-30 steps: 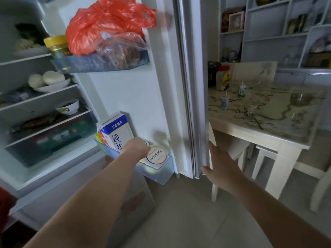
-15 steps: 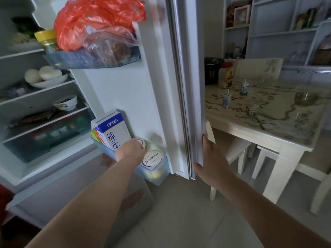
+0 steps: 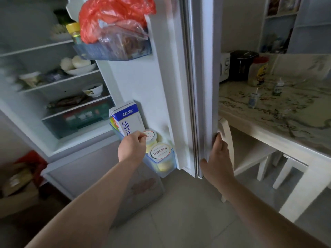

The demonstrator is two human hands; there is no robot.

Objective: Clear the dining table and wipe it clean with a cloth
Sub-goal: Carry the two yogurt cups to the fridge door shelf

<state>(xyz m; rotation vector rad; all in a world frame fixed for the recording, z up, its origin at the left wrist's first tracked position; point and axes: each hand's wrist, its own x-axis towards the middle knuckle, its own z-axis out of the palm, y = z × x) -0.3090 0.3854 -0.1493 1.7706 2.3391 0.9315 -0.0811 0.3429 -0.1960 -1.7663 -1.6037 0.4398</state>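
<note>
Head view: left hand (image 3: 131, 149), nearer, pinched with its fingers (image 3: 141, 136) the upright yoghurt cup (image 3: 151, 137); right hand (image 3: 217, 161) gripped the fridge door (image 3: 143, 86) edge.

Two lidded tubs (image 3: 160, 152), one milk carton (image 3: 128, 120).

Milk carton (image 3: 128, 120), lower bin of the fridge door (image 3: 143, 83): white characters 佳宝 on the blue band, and beneath them a large blue 纯 and the top of a second character, the rest of it hidden behind the left hand (image 3: 132, 147). Front cup (image 3: 160, 152) and rear cup (image 3: 150, 134), just beside the carton: each round white lid bears a ring of red script and dark print, too blurred to read. Jar (image 3: 258, 71) on the dining table (image 3: 268, 126): yellow label with dark print, illegible; small bottle (image 3: 252, 100) near it, label likewise illegible.
</note>
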